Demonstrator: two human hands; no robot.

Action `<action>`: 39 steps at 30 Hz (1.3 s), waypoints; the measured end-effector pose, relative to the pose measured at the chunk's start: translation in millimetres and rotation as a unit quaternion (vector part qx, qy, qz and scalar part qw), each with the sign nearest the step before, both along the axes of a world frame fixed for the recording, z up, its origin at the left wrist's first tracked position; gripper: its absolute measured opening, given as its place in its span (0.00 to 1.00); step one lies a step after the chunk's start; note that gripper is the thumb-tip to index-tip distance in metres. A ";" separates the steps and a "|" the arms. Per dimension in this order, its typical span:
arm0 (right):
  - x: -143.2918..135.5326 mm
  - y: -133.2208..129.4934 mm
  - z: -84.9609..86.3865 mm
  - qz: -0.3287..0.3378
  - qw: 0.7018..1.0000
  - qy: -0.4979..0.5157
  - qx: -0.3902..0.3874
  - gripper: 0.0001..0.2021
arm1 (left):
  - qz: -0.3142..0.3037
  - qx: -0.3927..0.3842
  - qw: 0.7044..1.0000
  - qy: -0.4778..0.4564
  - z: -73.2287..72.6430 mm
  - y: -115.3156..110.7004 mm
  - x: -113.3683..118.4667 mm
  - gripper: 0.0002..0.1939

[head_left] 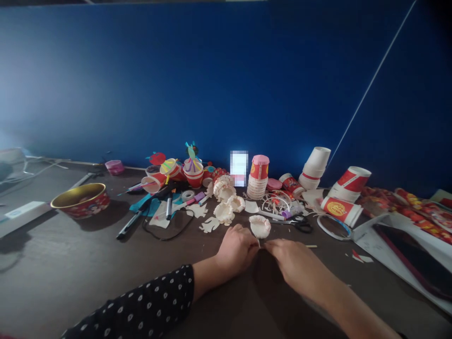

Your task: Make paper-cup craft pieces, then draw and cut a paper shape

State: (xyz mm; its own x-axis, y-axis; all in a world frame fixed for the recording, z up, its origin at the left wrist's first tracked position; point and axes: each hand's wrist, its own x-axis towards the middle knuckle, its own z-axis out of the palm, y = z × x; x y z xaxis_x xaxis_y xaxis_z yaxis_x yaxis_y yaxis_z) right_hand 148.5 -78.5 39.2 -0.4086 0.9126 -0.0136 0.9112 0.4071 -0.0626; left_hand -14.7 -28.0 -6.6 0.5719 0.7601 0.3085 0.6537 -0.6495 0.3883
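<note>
Both my hands meet low over the dark table, fingertips close together. My left hand [237, 249] is closed, thumb and fingers pinched at a small white piece [260, 244] that shows between the hands. My right hand [295, 261] is closed too, its fingers pressed together and pointing left; what it pinches is hidden. Just beyond the fingertips lies a white curled-edge paper piece [260, 228], like a cut cup bottom. A thin pale strip [311, 246] shows behind my right hand; whether it is held I cannot tell. Similar curled white pieces [224, 213] lie farther back.
Black scissors [302, 224] and a white ring [334, 228] lie to the right, near a phone [413, 256] on a white box. Stacked paper cups [259, 176] stand behind. Left are markers [129, 225] and a red-gold bowl [81, 201]. A blue partition [226, 84] closes the back.
</note>
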 end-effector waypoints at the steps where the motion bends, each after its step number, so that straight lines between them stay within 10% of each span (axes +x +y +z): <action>1: 1.4 0.0 0.8 -0.009 1.000 -0.008 0.001 0.19 | 0.002 0.000 1.000 0.001 -0.1 0.3 0.0 0.06; 39: -2.3 3.4 -1.5 -0.019 0.993 -0.111 0.017 0.16 | 0.035 0.004 0.999 0.023 4.3 -1.0 -3.6 0.08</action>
State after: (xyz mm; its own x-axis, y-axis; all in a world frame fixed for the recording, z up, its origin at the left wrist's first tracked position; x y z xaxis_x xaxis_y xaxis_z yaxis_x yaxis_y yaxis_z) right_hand 146.1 -75.1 37.7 -0.3637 0.9289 -0.0693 0.9159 0.3702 0.1552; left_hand -18.2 -29.0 -2.4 0.5310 0.7962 0.2900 0.7142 -0.6047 0.3524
